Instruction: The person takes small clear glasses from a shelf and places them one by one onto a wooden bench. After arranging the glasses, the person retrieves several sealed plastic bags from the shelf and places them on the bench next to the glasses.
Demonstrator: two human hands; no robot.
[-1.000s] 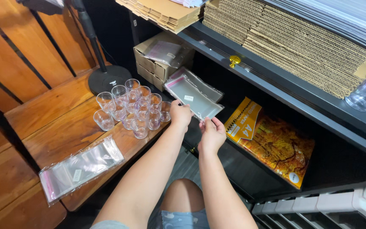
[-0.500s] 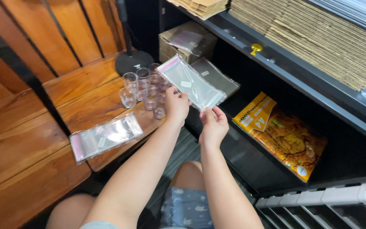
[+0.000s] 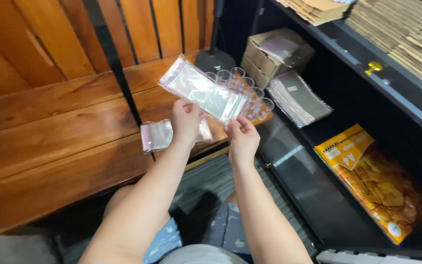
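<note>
Left hand point(image 3: 185, 121) and right hand point(image 3: 242, 135) both holding a stack of clear plastic bags point(image 3: 202, 90) above the wooden bench point(image 3: 54, 132), clear cups point(image 3: 250, 90) just behind, more bags point(image 3: 158, 135) partly hidden under the left hand, yellow paper pack point(image 3: 374, 181) on the dark shelf

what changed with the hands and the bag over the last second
Both hands, left and right, lifted a clear bag off the stack in the cabinet and brought it up over the cups. The cups, the bags on the bench and the orange pack stayed put.

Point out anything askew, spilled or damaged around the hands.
Nothing stands out. Both hands, left hand and right hand, hold a flat clear plastic bag; the small clear cups stand upright on the wooden bench.
</note>
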